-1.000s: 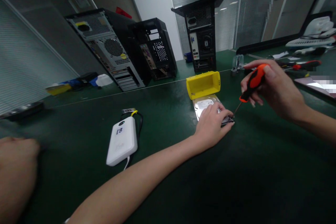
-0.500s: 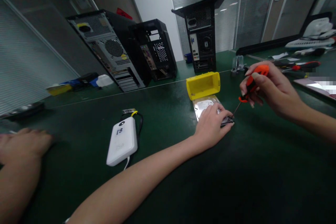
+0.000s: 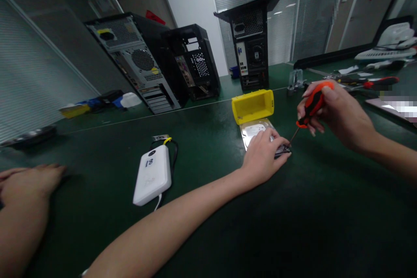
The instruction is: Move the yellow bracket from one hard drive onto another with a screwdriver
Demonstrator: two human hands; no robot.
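My left hand (image 3: 262,156) is closed on a small dark metallic part (image 3: 282,151), pinned to the green tabletop and mostly covered by the fingers. Just behind that hand lies a silver hard drive (image 3: 253,129) with a white label, partly hidden by my knuckles. An orange and black screwdriver (image 3: 313,106) is in my right hand (image 3: 339,115), the fingers wrapped round its handle. It slants down to the left, and its tip meets the right end of the dark part; whether it sits in a screw is too small to tell.
Behind the drive stands a yellow bin (image 3: 253,106) on its side. A white box marked 18 (image 3: 153,176) lies to the left with cables. Another person's hand (image 3: 32,182) rests at far left. Several computer cases (image 3: 252,47) stand at the back; pliers (image 3: 381,81) lie at right.
The fingers of my right hand have shifted slightly on the screwdriver handle, which has turned a little. My left hand stays in place. The other person's hand has moved slightly.
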